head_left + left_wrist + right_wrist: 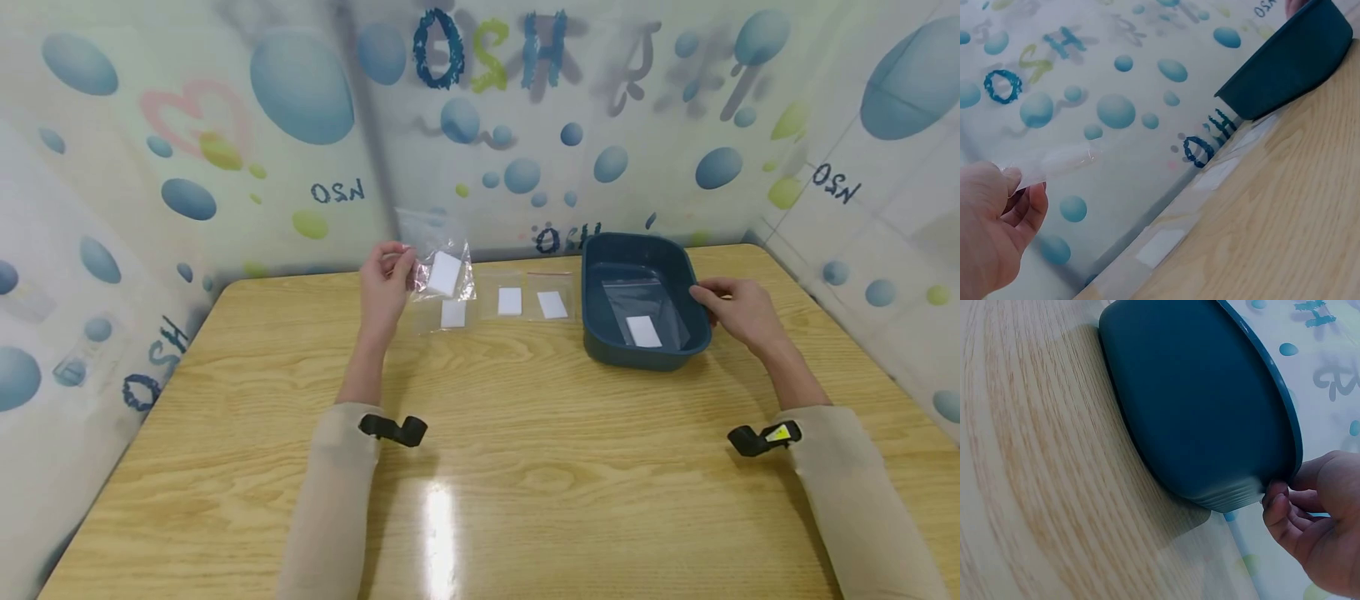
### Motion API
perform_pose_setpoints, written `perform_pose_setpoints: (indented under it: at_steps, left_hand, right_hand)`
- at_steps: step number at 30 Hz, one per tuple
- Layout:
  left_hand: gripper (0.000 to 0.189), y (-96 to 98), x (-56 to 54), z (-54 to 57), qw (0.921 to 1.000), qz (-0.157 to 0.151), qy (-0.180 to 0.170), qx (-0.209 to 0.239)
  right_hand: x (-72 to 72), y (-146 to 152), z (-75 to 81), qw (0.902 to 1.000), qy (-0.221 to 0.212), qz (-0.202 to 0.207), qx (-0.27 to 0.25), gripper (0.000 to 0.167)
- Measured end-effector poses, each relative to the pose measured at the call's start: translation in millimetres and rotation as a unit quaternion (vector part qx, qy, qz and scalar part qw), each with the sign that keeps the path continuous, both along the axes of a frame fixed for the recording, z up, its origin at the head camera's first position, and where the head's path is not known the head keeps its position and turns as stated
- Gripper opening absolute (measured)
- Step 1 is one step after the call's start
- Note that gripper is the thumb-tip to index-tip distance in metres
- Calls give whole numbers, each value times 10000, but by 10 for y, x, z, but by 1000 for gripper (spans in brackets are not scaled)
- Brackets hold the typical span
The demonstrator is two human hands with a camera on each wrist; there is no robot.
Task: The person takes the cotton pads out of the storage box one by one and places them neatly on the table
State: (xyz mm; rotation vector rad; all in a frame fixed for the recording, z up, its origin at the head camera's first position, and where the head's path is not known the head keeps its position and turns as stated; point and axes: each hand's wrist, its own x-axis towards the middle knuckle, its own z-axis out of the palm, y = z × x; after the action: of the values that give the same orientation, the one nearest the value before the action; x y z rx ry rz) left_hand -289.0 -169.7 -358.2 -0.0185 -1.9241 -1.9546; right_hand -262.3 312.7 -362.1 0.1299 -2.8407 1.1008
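Observation:
My left hand (pixel 384 285) pinches the edge of a clear plastic bag (pixel 431 229) with a white card (pixel 444 273) inside, held up above the back of the table. In the left wrist view this bag (pixel 1060 164) appears nearly edge-on beyond the thumb. My right hand (pixel 741 310) grips the right rim of a dark blue plastic basin (pixel 637 357). The right wrist view shows fingers under the basin's rim and the thumb above. Inside the basin lies another clear bag (pixel 618 293) holding a white card (pixel 643 332).
Left of the basin, clear bags with white cards lie in a row on the wooden table (pixel 480 433): one card (pixel 453 314) below the held bag, another (pixel 510 301) mid-row, one (pixel 552 305) beside the basin. A patterned wall covering (pixel 517 208) rises behind the table.

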Motion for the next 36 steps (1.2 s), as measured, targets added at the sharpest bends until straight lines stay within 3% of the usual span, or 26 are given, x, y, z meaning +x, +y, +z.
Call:
perform_pose_setpoints:
  at_steps: [10,25,36]
  left_hand:
    - [13,-221,17,-43,9990,-66,-342,-273]
    - [12,-577,27,-133,9958,-142,-857,302]
    - [14,-742,61,-186,9938,13,-1069,-297]
  right_hand:
    - [9,-15,12,10000,25,11,-9,54]
    - [10,-20,10,10000,-15,9,1,56]
    - [-2,-10,-4,10000,-12,13,-26,56]
